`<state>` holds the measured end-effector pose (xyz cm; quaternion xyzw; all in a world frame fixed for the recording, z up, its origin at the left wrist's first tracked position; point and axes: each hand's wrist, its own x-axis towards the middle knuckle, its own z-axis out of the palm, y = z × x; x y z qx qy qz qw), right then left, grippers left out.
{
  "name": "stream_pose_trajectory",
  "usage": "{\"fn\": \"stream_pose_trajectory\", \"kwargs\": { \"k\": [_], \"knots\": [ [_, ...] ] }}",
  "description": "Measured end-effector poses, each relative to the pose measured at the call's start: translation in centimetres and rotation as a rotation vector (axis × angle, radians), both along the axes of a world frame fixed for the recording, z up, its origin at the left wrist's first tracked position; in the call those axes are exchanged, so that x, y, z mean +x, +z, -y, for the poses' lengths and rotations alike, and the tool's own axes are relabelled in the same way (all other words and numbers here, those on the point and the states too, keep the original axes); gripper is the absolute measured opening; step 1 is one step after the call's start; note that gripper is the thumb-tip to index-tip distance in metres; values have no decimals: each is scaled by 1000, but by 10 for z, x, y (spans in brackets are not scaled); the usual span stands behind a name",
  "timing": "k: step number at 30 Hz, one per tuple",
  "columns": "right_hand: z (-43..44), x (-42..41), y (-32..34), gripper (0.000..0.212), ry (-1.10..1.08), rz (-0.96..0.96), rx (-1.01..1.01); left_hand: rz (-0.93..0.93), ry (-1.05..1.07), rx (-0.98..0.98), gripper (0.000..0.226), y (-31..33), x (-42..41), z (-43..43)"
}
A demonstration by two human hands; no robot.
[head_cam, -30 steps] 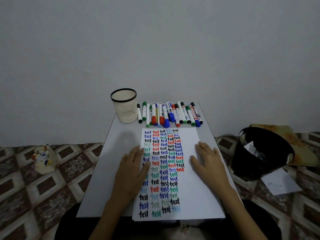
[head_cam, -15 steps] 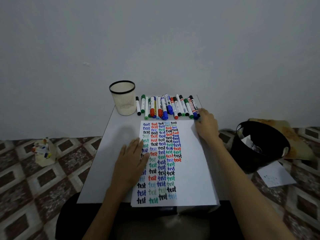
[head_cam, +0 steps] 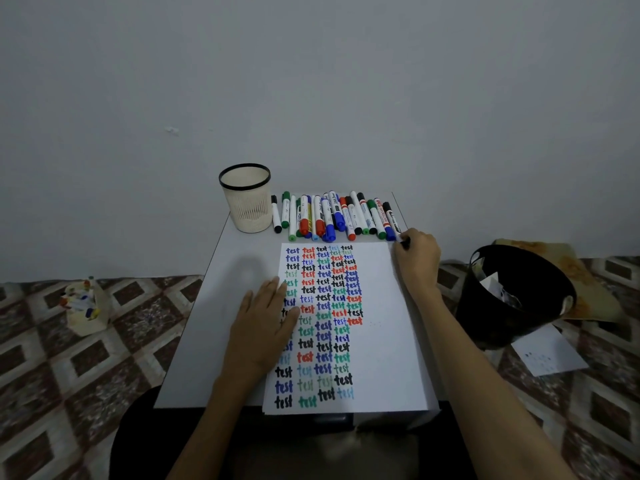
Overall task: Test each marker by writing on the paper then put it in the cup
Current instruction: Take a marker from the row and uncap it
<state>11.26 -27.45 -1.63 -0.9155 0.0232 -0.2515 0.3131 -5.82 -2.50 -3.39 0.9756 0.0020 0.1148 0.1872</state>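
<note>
The right hand point(head_cam: 417, 259) curls its fingertips round the near end of a slim, smooth black-capped marker point(head_cam: 392, 221), which lies at the right end of the row of markers point(head_cam: 332, 216). Far left of the grip stands the ribbed, black-rimmed cup point(head_cam: 247, 202). Just below the grip lies the flat white paper point(head_cam: 381, 341), with the left hand point(head_cam: 265, 323) spread flat on its left edge. A round black bin point(head_cam: 502, 306) sits to the right.

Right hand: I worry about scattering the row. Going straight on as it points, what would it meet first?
The black marker at the row's right end, whose near end the right hand seems to pinch. Beyond it, probably its neighbours in the marker row.
</note>
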Motion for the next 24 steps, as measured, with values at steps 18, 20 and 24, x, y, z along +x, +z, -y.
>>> {"fn": "stream_pose_trajectory", "kwargs": {
  "k": [18, 20, 24],
  "knots": [
    [-38, -151, 49, 14, 252, 249, 1221, 137, -169, -336, 70, 43, -2, 22],
    [-46, -156, 49, 14, 291, 132, 1320, 127, -269, -284, 64, 57, 0, 33],
    [-52, -156, 51, 21, 367, -26, 1475, 66, -350, -191, 29, 63, 2, 41]
  ]
}}
